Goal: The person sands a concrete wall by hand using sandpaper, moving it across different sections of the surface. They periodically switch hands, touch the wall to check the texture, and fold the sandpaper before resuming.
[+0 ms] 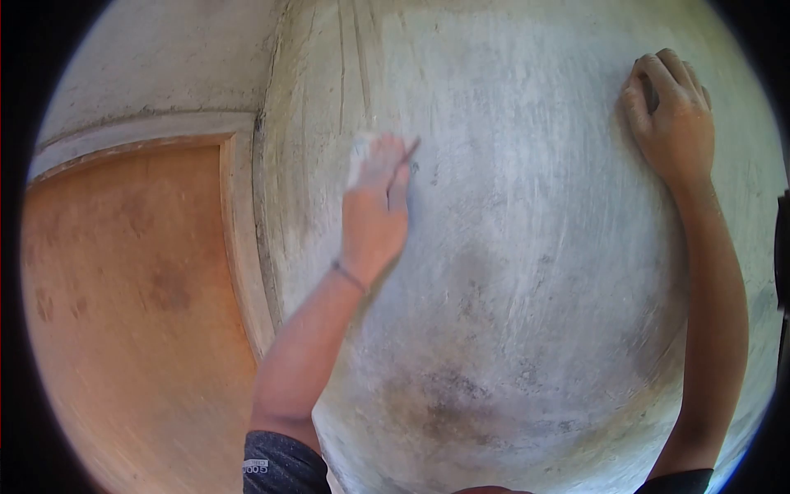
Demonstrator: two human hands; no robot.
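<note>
My left hand (377, 210) is raised against the pale, stained wall (510, 206), closed round a whitish sheet (359, 161) that shows at its left side. The fingers are smeared by motion, and a thin dark edge sticks out near the fingertips. Higher up at the right, my right hand (671, 115) rests on the same wall with its fingers curled and pressed together. What it holds, if anything, is hidden. A dark band circles my left wrist.
An orange-brown wooden door panel (140, 288) in a pale frame (243, 222) stands at the left. Dark blotches mark the lower wall. A dark object (783, 247) shows at the far right edge.
</note>
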